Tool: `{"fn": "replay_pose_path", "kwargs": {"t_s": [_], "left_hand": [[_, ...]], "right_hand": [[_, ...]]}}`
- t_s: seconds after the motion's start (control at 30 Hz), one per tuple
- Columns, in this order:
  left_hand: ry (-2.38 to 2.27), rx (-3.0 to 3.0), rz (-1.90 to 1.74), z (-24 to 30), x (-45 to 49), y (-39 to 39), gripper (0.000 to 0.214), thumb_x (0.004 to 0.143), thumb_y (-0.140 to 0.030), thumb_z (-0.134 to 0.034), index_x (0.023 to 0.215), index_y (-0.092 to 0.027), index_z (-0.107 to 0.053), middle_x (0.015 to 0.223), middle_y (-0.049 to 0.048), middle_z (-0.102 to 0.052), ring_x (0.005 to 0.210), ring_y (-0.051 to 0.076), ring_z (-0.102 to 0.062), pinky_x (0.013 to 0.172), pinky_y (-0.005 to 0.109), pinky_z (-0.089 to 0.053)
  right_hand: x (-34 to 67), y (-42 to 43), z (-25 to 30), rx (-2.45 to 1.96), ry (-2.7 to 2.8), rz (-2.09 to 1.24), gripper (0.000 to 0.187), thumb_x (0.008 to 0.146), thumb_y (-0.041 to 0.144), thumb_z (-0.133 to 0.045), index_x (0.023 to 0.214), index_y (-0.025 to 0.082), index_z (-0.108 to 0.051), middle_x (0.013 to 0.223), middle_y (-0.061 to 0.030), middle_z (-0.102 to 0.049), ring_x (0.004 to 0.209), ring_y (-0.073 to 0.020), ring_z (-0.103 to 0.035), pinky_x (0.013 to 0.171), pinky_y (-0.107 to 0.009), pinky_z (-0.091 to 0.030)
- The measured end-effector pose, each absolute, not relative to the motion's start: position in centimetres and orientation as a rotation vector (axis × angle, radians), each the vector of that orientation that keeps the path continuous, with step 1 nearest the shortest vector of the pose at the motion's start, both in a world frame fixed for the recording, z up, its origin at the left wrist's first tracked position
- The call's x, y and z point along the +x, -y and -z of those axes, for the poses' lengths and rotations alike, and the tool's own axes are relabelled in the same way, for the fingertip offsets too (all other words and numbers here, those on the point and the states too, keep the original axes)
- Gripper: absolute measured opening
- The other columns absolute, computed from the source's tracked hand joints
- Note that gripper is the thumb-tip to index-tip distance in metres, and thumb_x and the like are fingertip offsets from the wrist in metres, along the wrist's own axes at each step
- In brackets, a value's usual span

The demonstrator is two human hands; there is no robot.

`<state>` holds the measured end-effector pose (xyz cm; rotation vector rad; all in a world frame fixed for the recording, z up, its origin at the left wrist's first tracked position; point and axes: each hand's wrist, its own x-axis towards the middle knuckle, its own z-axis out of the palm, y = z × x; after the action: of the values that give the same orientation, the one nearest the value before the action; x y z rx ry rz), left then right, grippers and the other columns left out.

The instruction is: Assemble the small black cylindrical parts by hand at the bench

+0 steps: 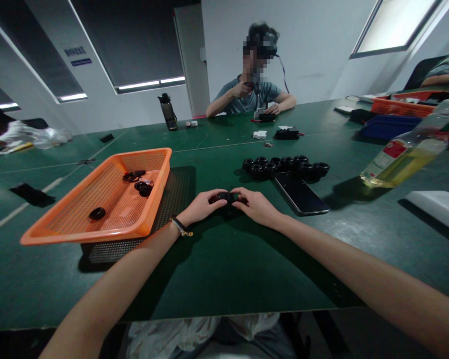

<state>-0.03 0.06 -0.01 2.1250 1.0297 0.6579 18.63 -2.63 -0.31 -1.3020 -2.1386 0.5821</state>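
My left hand (205, 206) pinches a small black round part (223, 196) between thumb and fingers, just above the green table. From the other side, my right hand (255, 205) grips the dark edge of what looks like the same part or a second one pressed against it; I cannot tell which. Fingers hide much of it. Beyond my right hand stands a cluster of glossy black ring-shaped parts (286, 163). To the left is an orange mesh basket (157, 199) with several black rings (97, 214) inside.
A phone (301, 193) lies beside the cluster. At right a tilted bottle of yellow liquid (404, 154) and a white object (436, 207) rest on the table (224, 279). Opposite, a person (252, 97) handles a tool. A dark bottle (167, 112) stands at the back.
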Motion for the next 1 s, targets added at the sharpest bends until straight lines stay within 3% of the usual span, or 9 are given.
{"fn": "replay_pose_path", "kwargs": {"t_s": [0.73,1.0], "left_hand": [[-0.970,2.127,-0.654,0.21,-0.27,-0.26,0.038,0.080,-0.031,-0.053,0.114,-0.014,-0.054,0.110,0.0091,-0.060,0.098,0.019,-0.056,0.088,0.033,-0.042],[-1.011,2.155,-0.638,0.04,-0.19,-0.15,0.040,0.079,-0.032,-0.053,0.115,-0.014,-0.053,0.112,0.0082,-0.060,0.100,0.020,-0.055,0.088,0.032,-0.042]], "right_hand": [[18.57,2.63,0.11,-1.345,2.175,-0.545,0.023,0.082,0.021,-0.050,0.104,0.015,-0.053,0.071,-0.0027,-0.063,0.063,-0.0148,-0.057,0.057,-0.025,-0.039],[18.45,2.68,0.02,-1.382,2.199,-0.521,0.024,0.083,0.021,-0.049,0.105,0.013,-0.053,0.075,-0.0056,-0.064,0.070,-0.0176,-0.060,0.062,-0.027,-0.040]]}}
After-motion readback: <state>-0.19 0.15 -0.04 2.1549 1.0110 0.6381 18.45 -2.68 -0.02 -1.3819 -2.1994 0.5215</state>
